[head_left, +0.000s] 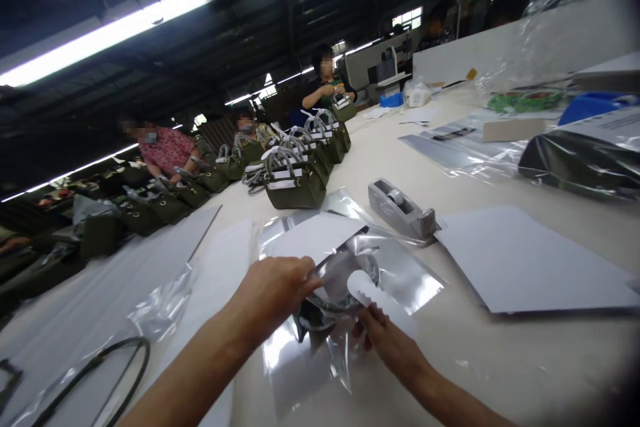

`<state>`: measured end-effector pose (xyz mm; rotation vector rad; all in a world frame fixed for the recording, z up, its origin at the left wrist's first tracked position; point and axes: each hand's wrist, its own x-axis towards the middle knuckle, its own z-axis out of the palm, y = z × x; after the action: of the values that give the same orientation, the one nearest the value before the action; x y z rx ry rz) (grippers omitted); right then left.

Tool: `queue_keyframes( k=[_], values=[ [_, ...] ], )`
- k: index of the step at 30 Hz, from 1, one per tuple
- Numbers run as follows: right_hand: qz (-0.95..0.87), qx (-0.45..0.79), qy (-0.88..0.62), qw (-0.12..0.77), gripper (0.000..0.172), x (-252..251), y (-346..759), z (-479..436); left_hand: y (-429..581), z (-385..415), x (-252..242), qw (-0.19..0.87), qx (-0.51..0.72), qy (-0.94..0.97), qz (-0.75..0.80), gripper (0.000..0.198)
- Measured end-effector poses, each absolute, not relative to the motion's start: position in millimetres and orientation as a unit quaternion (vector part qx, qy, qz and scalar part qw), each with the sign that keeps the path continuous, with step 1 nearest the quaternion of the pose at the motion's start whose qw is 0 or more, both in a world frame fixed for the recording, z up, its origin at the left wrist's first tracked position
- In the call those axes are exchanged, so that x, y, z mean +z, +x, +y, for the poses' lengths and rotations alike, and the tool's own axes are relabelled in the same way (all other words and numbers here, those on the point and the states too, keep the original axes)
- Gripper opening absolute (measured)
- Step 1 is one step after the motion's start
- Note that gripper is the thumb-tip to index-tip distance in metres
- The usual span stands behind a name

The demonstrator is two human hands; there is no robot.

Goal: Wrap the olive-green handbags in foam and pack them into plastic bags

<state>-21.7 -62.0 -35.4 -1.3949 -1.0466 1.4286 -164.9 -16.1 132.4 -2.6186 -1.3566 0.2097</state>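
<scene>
In front of me is a clear plastic bag (340,353) with a dark item (313,317) in it. A wrapped handle loop (371,268) and a white paper tag (375,295) show there; the rest is blurred by glare. My left hand (283,287) is closed, its thumb and fingers pinching the plastic at the upper left. Lower right, my right hand (375,327) has its fingers curled round the plastic just below the tag. Beyond my hands, a white sheet (315,235) lies on more clear plastic. A grey tape dispenser (400,210) stands behind, to the right.
Several olive handbags (295,190) stand in rows on the white table (360,177). At right lie white sheets (530,257) and a plastic-wrapped dark item (575,163). A dark strap (143,353) lies at lower left. Other people, one in a pink top (167,150), work across the table.
</scene>
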Motion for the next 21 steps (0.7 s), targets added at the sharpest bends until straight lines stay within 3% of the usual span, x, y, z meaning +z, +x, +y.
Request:
queue_keyframes(
  k=[6, 14, 21],
  values=[
    [-0.508, 0.574, -0.474, 0.433, 0.038, 7, -24, -16, -163, 53, 183, 0.087, 0.053, -0.883, -0.457, 0.023],
    [-0.481, 0.615, -0.458, 0.425, 0.022, 79, -49, 58, -184, 130, 208, 0.154, -0.018, -0.859, -0.489, 0.024],
    [-0.599, 0.497, -0.455, 0.432, 0.021, 176, -33, 67, -206, 118, 284, 0.160, -0.095, -0.819, -0.544, 0.024]
  ],
)
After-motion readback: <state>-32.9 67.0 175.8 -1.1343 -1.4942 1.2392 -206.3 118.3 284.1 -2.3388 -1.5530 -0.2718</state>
